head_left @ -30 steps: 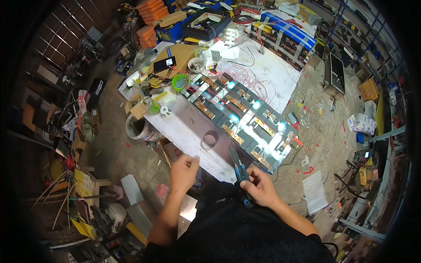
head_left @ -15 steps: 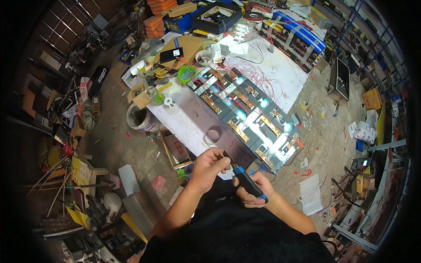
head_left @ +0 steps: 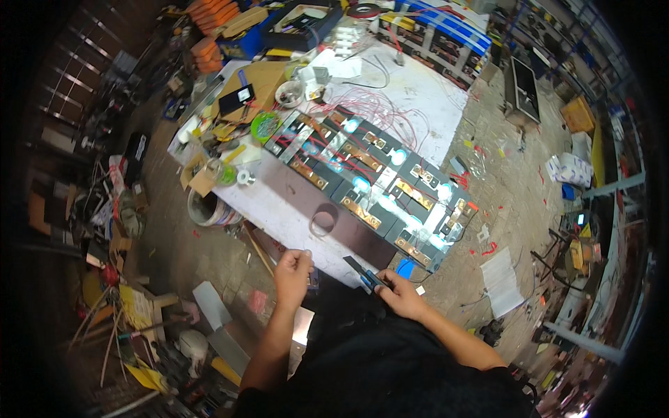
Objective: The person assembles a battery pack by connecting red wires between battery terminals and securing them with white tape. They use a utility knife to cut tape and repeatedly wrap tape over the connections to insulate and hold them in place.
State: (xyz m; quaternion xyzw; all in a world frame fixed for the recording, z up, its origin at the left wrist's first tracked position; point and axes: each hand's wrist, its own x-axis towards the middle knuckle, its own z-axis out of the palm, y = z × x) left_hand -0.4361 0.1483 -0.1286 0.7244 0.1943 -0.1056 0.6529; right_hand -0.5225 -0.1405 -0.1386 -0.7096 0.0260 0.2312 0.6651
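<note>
A utility knife (head_left: 366,273) with a black and blue handle is in my right hand (head_left: 402,296); its dark blade points up and left, toward the table. My left hand (head_left: 293,275) is apart from the knife, thumb and fingers pinched together. Whatever may be between those fingertips is too small to make out. Ahead of both hands lies a battery pack (head_left: 359,182) of dark cells joined by copper bars, with thin red wires across its top. Close to its near side, a ring-shaped roll (head_left: 323,220), perhaps tape, rests on the white tabletop (head_left: 279,203).
Left on the table are a green bowl (head_left: 265,126) of small parts, a metal spool (head_left: 245,177) and a cardboard sheet (head_left: 261,83). A bucket (head_left: 208,209) stands beside the table. Another battery pack (head_left: 439,43), blue-topped, sits at the far end. Scraps litter the floor on the right.
My left hand has come off the blade and moved left. The knife in my right hand has dropped slightly and tilted further left. The view has shifted, moving the table up and left.
</note>
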